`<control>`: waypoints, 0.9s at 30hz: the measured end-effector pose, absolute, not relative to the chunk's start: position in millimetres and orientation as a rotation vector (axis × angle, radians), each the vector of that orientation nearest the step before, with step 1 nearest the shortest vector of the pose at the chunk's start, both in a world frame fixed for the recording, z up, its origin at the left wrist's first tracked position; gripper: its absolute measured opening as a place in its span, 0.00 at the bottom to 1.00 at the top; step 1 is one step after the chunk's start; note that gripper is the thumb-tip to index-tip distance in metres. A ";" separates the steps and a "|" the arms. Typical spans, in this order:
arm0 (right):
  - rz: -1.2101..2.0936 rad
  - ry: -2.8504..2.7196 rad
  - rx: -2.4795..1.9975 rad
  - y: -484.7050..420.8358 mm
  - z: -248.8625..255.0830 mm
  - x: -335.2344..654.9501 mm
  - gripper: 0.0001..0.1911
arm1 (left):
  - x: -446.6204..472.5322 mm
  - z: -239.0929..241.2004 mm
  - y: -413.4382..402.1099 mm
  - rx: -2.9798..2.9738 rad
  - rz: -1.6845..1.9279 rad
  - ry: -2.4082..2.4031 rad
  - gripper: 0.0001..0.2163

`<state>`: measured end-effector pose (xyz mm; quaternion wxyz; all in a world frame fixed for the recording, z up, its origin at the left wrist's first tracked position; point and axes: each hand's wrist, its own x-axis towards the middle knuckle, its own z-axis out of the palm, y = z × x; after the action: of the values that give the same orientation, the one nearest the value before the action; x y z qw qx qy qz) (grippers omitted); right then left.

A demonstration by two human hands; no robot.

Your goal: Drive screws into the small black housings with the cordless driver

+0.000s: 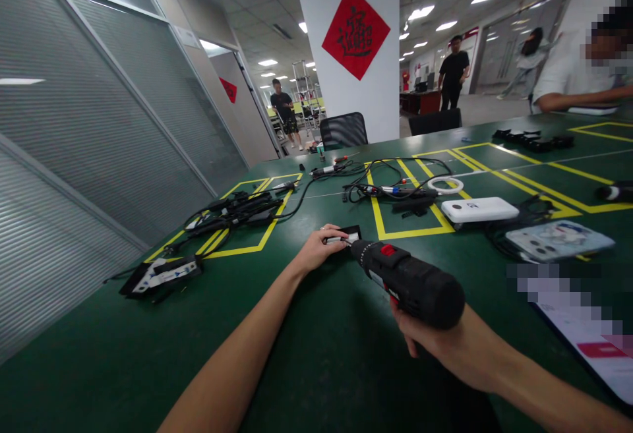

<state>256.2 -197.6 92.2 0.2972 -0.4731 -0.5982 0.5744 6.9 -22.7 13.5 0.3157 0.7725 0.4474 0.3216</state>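
Note:
My right hand (428, 334) is wrapped round the grip of a black cordless drill (408, 278) with a red switch on top. The drill lies almost level and points away to the left. Its bit reaches a small black part with a whitish face (353, 231) on the table. With its fingers bent over that part, my left hand (316, 250) pins it down close to the bit. The drill's chuck covers some of the part, so the exact contact at the tip cannot be made out.
The green table (306, 367) carries yellow tape outlines. Black cables (242, 209) and a black-and-white bracket-like piece (165, 275) lie left. Further right are a white power bank (479, 210), a phone (558, 240), a white ring (445, 186) and black parts (534, 140). A person sits far right.

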 end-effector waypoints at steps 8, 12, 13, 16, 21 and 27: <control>1.555 -1.548 -1.178 -195.9 85.3 255.2 0.20 | 7.5 13.3 -20.8 2.060 0.844 1.169 0.14; 1.557 -1.543 -1.171 -194.1 84.3 256.3 0.19 | 8.0 12.8 -20.3 2.072 0.853 1.175 0.14; 1.554 -1.549 -1.170 -194.1 83.9 256.9 0.18 | 8.1 12.7 -20.2 2.072 0.853 1.176 0.14; 1.545 -1.583 -1.177 -195.2 83.2 258.8 0.15 | 8.0 12.8 -20.4 2.067 0.843 1.183 0.14; 1.534 -1.579 -1.181 -195.2 81.5 258.9 0.18 | 7.7 13.1 -20.7 2.059 0.843 1.188 0.15; 1.543 -1.546 -1.166 -192.2 80.5 258.2 0.32 | 6.4 9.6 -17.6 2.054 0.849 1.167 0.14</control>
<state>258.2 -192.2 80.5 0.3266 -0.4451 -0.5902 0.5889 6.4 -17.6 9.6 0.3108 0.7777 0.4418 0.3215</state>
